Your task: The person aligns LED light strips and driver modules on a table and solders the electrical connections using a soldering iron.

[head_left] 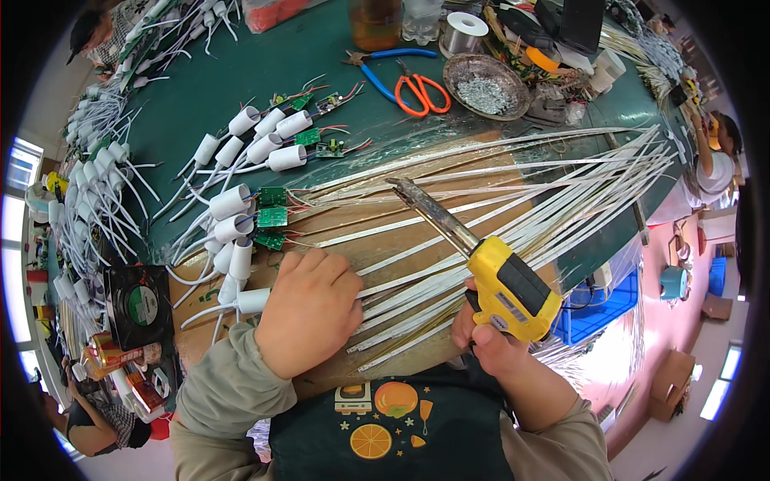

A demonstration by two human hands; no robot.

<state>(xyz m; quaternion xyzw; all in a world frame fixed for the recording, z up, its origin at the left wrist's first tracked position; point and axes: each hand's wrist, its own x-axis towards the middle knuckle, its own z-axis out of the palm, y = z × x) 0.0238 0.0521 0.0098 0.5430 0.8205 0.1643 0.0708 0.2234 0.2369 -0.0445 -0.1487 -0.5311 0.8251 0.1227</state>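
The person's right hand [491,341] is clenched round the grip of a yellow pistol-shaped soldering iron [481,260], its long metal barrel slanting up and away to the left so that the darkened tip hangs over the brown cardboard sheet [353,220] laid on the green table [241,72]. The left hand [311,309] lies knuckles up, fingers curled down onto the near ends of a fan of long thin white strips [513,208] that spread out to the right, passing under the iron. Whether those fingers pinch one strip or only press the bundle flat cannot be made out. Just above the left hand sit small green circuit boards [273,216] wired to white cylindrical caps with white leads [233,216], more rows of them lying farther off. Beyond the iron's tip, well apart, are orange-handled scissors [423,90], blue-handled pliers [385,68] and a round metal dish of silvery scraps [485,86]. It looks like the joining stage, with the iron raised and touching nothing. The next move would seem to call for bringing a strip end and a board's wires together, held steady, before the tip comes down exactly on that joint.
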